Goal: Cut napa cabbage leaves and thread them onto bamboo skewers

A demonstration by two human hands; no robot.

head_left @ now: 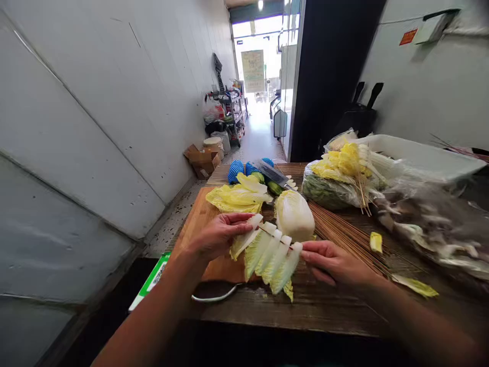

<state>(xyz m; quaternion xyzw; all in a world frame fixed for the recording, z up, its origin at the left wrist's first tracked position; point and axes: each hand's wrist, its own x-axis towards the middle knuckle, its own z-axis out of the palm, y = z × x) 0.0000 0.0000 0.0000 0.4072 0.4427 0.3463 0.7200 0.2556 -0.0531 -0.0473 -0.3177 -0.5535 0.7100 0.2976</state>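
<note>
Several strips of napa cabbage leaf (268,255) hang in a row on a thin brown skewer (280,239), held above the table's front part. At the row's left end, my left hand (225,232) pinches a single cabbage leaf (246,238) by its thick white rib, against the skewer's end. My right hand (324,259) is closed at the other end, thumb and fingers around the skewer beside the last strip. Just behind the row stands a cut head of napa cabbage (294,214). Loose yellow leaves (240,194) lie on the wooden cutting board (200,219).
Bare skewers (340,232) spread right of the cabbage head. Behind it, a knife (273,174) rests over cucumbers (274,188). Finished cabbage skewers (346,163) lie on a plastic-wrapped bundle (324,191). A white tub (424,155) and crumpled plastic bags (431,209) stand at right.
</note>
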